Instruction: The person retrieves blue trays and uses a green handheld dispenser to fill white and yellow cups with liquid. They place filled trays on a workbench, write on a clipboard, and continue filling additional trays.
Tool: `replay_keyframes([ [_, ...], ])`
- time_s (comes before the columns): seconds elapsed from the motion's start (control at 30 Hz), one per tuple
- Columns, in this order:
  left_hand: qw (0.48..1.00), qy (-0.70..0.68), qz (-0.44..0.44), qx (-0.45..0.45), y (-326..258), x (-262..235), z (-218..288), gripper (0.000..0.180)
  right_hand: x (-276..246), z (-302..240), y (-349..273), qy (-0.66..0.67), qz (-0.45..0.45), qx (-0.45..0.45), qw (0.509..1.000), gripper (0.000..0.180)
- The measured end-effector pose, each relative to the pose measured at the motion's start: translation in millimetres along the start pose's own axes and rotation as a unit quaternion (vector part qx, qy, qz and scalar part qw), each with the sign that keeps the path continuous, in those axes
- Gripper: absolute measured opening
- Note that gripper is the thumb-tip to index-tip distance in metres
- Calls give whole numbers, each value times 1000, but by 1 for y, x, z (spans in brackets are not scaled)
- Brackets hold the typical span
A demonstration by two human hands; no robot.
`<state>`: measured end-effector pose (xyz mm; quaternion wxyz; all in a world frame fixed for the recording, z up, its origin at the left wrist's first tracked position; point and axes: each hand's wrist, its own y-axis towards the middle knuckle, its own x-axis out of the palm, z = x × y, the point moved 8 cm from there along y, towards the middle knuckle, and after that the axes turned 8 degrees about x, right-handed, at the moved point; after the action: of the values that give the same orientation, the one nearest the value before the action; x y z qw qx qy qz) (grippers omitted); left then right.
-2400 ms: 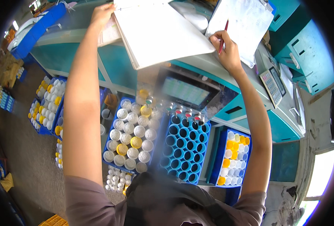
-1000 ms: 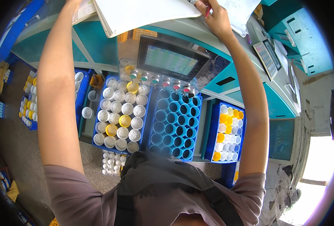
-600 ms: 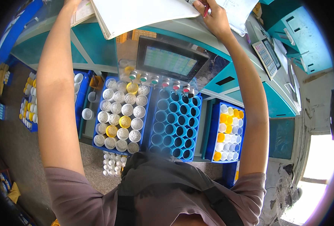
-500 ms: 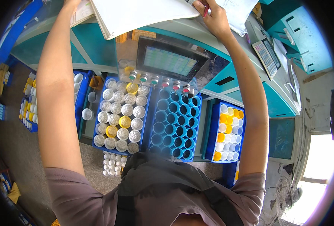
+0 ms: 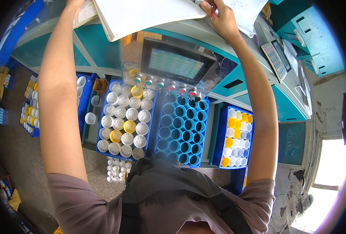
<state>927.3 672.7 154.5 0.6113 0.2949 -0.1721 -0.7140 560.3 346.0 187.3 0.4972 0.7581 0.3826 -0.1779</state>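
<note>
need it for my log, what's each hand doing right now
Left hand: at the picture's top edge, on the paper pad; grip cannot be told.
Right hand: closed on a red pen.

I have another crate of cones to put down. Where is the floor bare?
Bare floor lies between the left yellow-and-white cone crate and the white-cone crate. Crowded: that crate, the blue-tube crate and the right crate stand side by side.

Right hand (image 5: 222,19) grips a red pen (image 5: 213,11) against white papers (image 5: 149,13).

Dark rectangular screen (image 5: 175,63) tilted above blue crates (image 5: 179,128)
</note>
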Motion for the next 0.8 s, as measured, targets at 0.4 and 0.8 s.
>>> replay_keyframes([
  [0.4,998,52,16,15,-6,-3,-6,40,2,5,3,-4,14,-33,999,27],
  [0.8,997,1,45,-67,-36,3,32,40,-11,-7,0,12,62,-58,996,24],
])
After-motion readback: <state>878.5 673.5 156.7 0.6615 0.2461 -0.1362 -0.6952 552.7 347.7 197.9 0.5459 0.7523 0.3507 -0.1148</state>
